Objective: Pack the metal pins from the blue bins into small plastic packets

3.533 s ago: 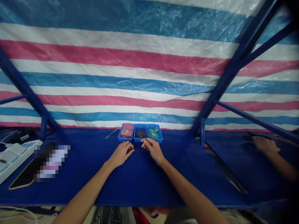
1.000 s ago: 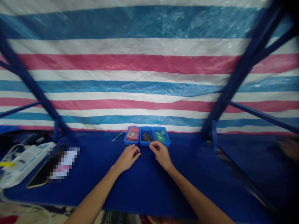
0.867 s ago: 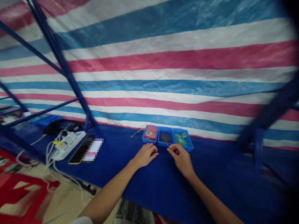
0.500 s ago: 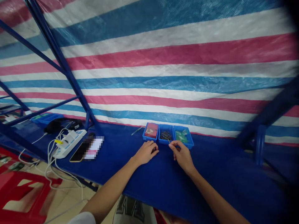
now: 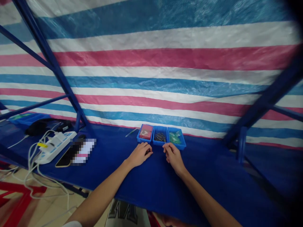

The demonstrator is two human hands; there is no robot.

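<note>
over there the right hand (image 5: 174, 156) pinches something small and thin by the middle bin of dark metal pieces (image 5: 160, 137), while the left hand (image 5: 140, 154) lies loosely curled on the blue table (image 5: 151, 186).

Left hand (image 5: 139, 155), right hand (image 5: 174, 157): bare. Left sleeve (image 5: 73, 224): short, whitish. Garment (image 5: 142, 217): pale, large dark outlined lettering, partly cropped.

From my end: striped plastic sheet (image 5: 151, 58) behind blue table (image 5: 153, 186), slanted blue posts (image 5: 62, 78), pale floor (image 5: 53, 205) (red furniture (image 5: 21, 208) partly visible).
</note>
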